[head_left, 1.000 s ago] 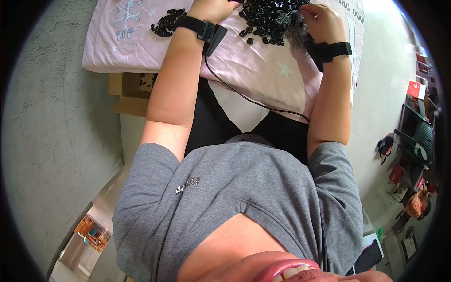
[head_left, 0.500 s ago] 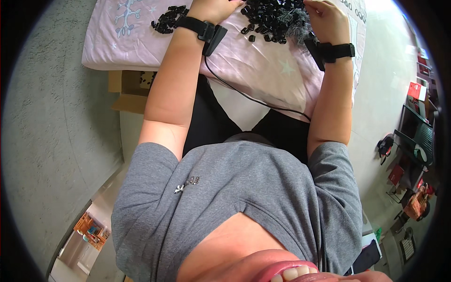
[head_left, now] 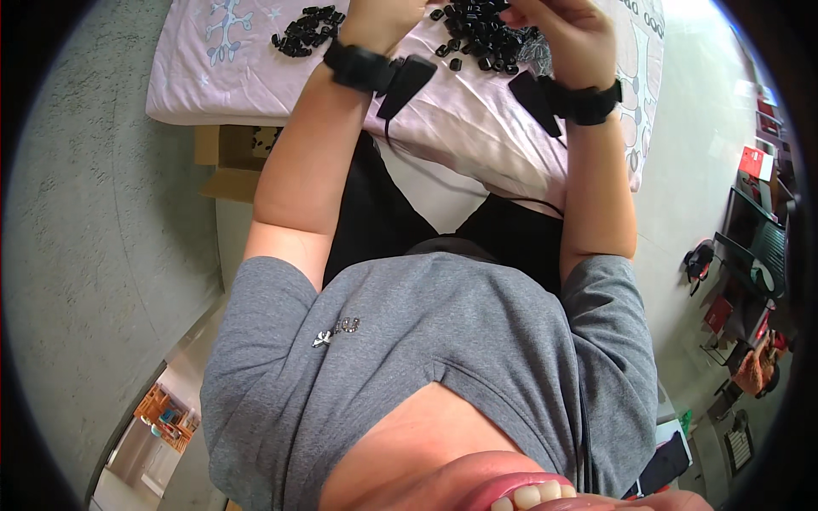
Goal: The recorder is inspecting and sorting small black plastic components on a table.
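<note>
My left hand (head_left: 385,24) is at the top edge of the view, over the pink cloth, between a small and a large heap of black pieces. Its fingers are mostly cut off by the frame. My right hand (head_left: 581,41) hovers at the right side of the large heap of small glossy black pieces (head_left: 481,30), fingers bent and drawn together toward the left. What they pinch is too small to make out. Partly behind that hand lies a clump of dark grey small parts (head_left: 535,53). The smaller heap of black pieces (head_left: 305,32) sits left of my left hand.
A pink patterned cloth (head_left: 230,85) covers the table. An open cardboard box (head_left: 230,183) with black pieces inside stands below its left edge. Black straps with wedge-shaped devices are on both wrists, and a cable (head_left: 528,201) hangs across my lap. Furniture stands far right.
My right hand has moved left and slightly nearer, from the grey clump toward the black heap. My left hand has shifted slightly, its wrist turning.
</note>
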Motion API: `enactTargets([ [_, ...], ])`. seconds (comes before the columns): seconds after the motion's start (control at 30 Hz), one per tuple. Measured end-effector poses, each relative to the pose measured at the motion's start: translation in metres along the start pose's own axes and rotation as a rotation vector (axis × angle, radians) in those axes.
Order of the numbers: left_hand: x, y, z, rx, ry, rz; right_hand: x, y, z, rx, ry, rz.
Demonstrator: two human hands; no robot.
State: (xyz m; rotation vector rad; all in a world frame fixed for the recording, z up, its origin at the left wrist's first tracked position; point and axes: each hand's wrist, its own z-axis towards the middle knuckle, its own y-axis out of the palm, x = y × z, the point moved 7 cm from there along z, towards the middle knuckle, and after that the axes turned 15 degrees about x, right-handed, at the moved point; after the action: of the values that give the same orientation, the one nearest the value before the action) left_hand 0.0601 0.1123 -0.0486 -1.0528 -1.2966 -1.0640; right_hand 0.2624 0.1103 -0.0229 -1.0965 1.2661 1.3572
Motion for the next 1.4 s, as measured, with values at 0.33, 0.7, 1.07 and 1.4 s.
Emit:
enactTargets([
  [0.33, -0.010, 0.024, -0.050, -0.213, -0.571, -0.773, -0.032, 0.031, -0.022, -0.121, -0.176, 0.491],
  [0.7, -0.013, 0.028, -0.048, -0.198, -0.548, -0.811, -0.049, 0.028, -0.030, 0.078, -0.488, -0.214],
  [1.07, -0.029, 0.035, -0.053, -0.027, -0.471, -0.818, -0.048, 0.037, -0.034, 0.114, -0.590, -0.356],
  [1.4, -0.017, 0.037, -0.054, -0.112, -0.647, -0.893, -0.037, 0.026, -0.029, 0.042, -0.598, -0.343],
])
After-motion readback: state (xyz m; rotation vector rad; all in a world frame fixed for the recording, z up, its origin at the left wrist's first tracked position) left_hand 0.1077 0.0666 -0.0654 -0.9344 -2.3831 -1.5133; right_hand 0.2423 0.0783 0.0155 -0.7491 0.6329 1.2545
